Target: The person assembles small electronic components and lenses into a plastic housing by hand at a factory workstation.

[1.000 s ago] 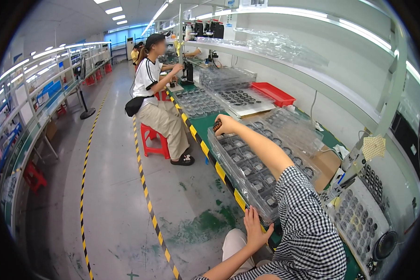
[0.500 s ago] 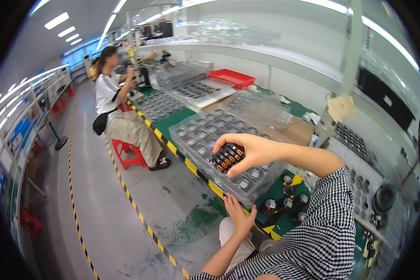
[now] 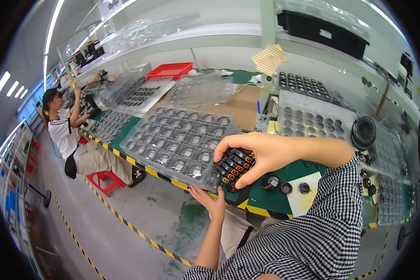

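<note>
My right hand [image 3: 261,158] curls its thumb and fingers around a block of small black parts with orange-outlined ends [image 3: 235,167], packed side by side. It holds them at the right front corner of a stack of clear plastic blister trays [image 3: 165,161], whose round pockets hold small parts. My left hand [image 3: 209,201] rests against the front edge of that stack, fingers spread and thumb up. To the right of my right hand, a round black part with a silvery top [image 3: 270,182] and two dark round pieces [image 3: 287,187] sit on the green bench top.
A co-worker [image 3: 65,126] sits on a red stool at the left. Behind the trays are a red bin [image 3: 170,70] and brown cardboard [image 3: 238,112]. More trays of dark parts [image 3: 305,121] and a black ring-shaped object [image 3: 363,132] lie to the right. Yellow-black tape [image 3: 182,185] marks the bench edge.
My view has turned to the right. My right hand, still gripping the black parts, has shifted from over the tray to its right front corner. My left hand stays at the tray's front edge.
</note>
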### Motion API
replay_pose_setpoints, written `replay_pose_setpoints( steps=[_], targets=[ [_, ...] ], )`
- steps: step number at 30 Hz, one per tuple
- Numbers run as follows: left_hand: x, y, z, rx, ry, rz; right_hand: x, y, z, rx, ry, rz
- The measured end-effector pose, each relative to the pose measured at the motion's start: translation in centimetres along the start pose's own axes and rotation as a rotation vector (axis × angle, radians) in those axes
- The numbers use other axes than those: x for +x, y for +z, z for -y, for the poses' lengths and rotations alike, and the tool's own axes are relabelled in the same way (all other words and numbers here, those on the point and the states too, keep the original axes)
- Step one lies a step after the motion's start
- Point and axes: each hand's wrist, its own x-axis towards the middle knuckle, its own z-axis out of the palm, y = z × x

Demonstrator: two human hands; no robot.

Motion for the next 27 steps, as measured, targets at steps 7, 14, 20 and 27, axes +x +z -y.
replay_pose_setpoints(
  steps=[7,14,20,27],
  targets=[
    [-0.2,-0.9,0.0,-0.110,-0.080,0.028,-4.7,0.5,-0.7,-0.077,0.031,-0.093],
    [3.7,-6.7,-3.5,-0.074,0.079,-0.022,-11.0,4.4,-10.1,-0.002,0.341,-0.182],
    [8.4,-8.2,-4.7,0.338,0.390,0.129,-11.2,12.6,-16.1,-0.195,0.231,-0.189],
    [9.1,-7.1,-4.7,0.129,0.394,0.223,-6.5,18.3,-19.7,-0.697,0.145,-0.253]
  ],
)
